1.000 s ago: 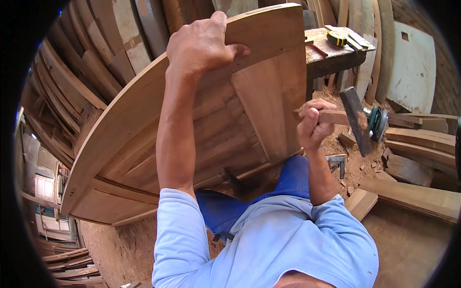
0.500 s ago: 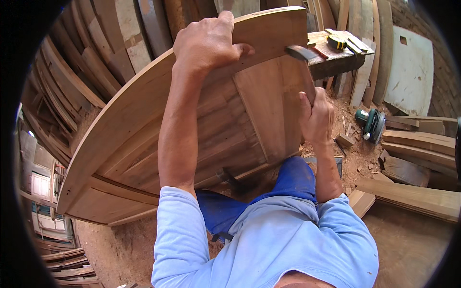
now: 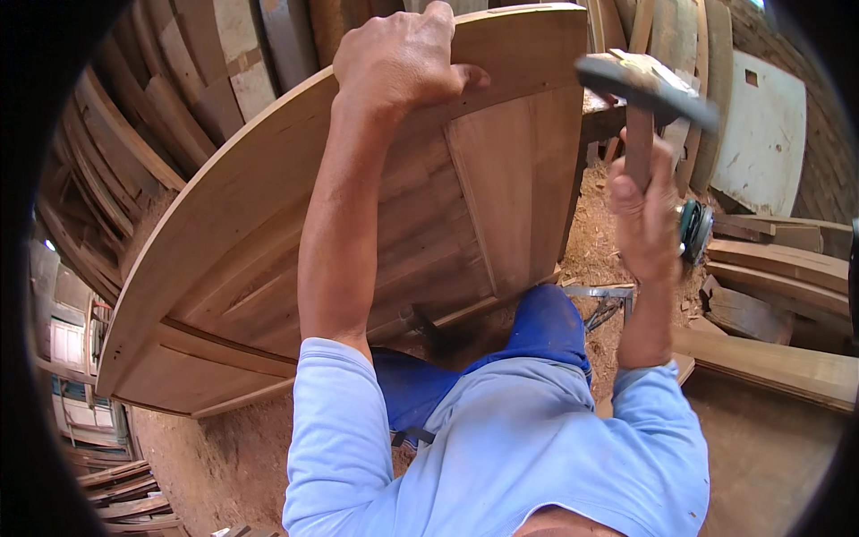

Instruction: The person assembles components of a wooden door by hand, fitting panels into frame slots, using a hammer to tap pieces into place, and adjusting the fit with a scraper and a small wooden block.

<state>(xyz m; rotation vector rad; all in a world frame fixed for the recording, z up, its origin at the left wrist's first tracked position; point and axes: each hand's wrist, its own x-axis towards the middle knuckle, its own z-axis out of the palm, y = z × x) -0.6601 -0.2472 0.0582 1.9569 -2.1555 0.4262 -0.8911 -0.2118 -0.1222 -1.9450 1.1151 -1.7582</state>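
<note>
A large wooden door panel (image 3: 514,166) with a curved edge and framed insets stands tilted in front of my legs. My left hand (image 3: 400,67) is wrapped over its upper edge, thumb against the near face. In my right hand (image 3: 646,201) is a hammer (image 3: 640,148), gripped by its wooden handle. The dark hammer head, smeared by motion, is raised just right of the panel's right edge and apart from it. Behind the hammer, a workbench end (image 3: 601,123) is partly hidden.
Boards lean along the back left (image 3: 170,98). A green power tool (image 3: 694,231) lies on the sawdust-covered floor at right, near stacked timber (image 3: 769,277). A metal square (image 3: 599,291) lies by my knee. A pale board (image 3: 761,134) leans at the back right.
The hammer in my right hand has swung up and right, away from the panel's edge. The panel and my left hand have shifted slightly in the view.
</note>
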